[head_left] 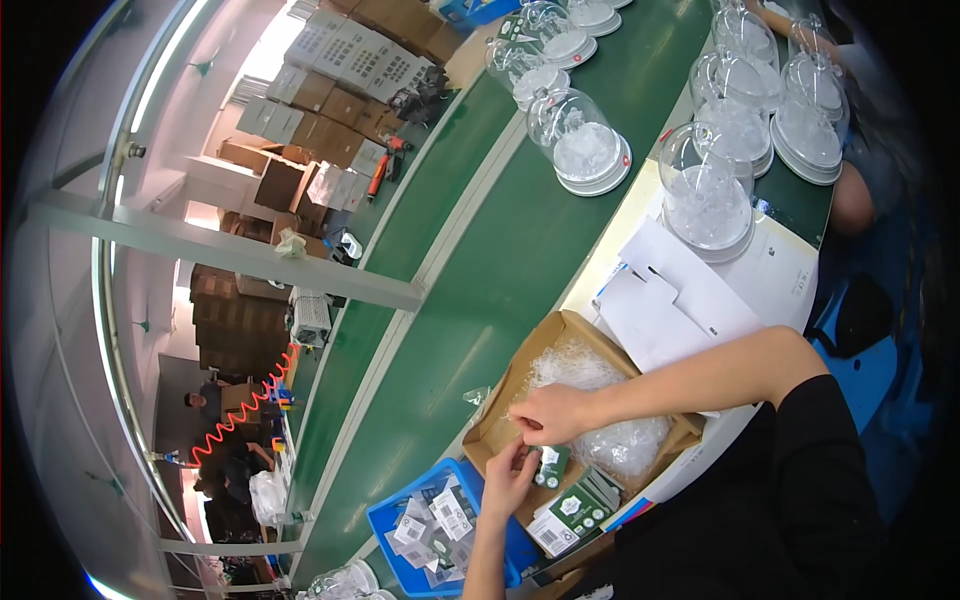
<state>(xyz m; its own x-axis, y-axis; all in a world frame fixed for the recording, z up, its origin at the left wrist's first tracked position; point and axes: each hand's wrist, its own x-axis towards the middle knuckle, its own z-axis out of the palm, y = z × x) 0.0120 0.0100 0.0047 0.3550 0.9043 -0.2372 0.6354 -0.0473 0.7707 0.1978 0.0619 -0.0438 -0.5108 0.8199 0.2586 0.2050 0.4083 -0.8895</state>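
Observation:
My left hand (508, 476) is closed at the near left corner of a cardboard box, its fingertips gripping the edge of a small green-and-white card (549, 466). Just above it is my right hand (550, 413), with fingers pinched together close to the left fingertips; what lies between them is too small to make out. A heap of clear plastic pieces (625, 445) fills much of the cardboard box (492, 428), under my right wrist. Beside the left hand, a stack of green-and-white cards (572, 515) rests at the box's near end.
A blue bin (383, 512) of packaged cards stands left of the box. White sheets (665, 310) lie beyond it. Clear domes on white bases (590, 160) stand on the green conveyor (440, 375) and along the right side (708, 205). Another person's arm (853, 200) shows at far right.

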